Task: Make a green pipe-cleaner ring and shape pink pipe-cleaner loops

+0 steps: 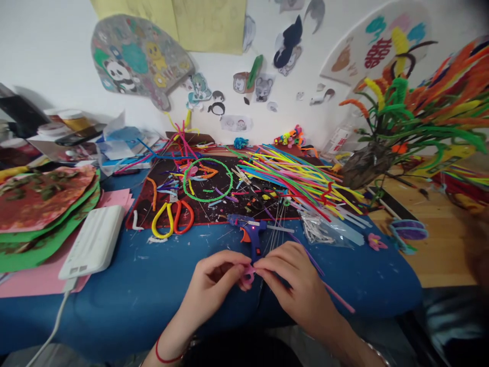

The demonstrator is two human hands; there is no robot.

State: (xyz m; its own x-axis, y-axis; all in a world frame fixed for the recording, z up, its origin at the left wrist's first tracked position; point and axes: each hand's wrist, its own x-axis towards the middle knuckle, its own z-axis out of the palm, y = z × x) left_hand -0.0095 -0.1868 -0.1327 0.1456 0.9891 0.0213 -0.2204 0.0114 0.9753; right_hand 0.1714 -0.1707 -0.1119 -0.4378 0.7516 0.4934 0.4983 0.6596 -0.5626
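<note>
Close to the table's front edge, my left hand (216, 280) pinches a pink pipe cleaner (248, 277) bent into small loops. My right hand (296, 278) grips the same piece from the other side, thumb and fingertips pressed together. A straight pink length (340, 297) sticks out past my right hand; whether it joins the loops is hidden. Just beyond my fingertips lies a blue glue gun (255, 237) with an orange trigger and a small red light. Scissors (163, 221) with yellow and red handles rest to the left, below a green pipe-cleaner ring (231, 179).
Many coloured pipe cleaners (290, 176) spread over a dark mat (141, 216). A white power bank (95, 239) with a cable sits left, beside green and brown paper pieces (46, 204). Right are a bag of white sticks (315, 229), a pink flower (376, 241) and a pipe-cleaner arrangement (362, 158).
</note>
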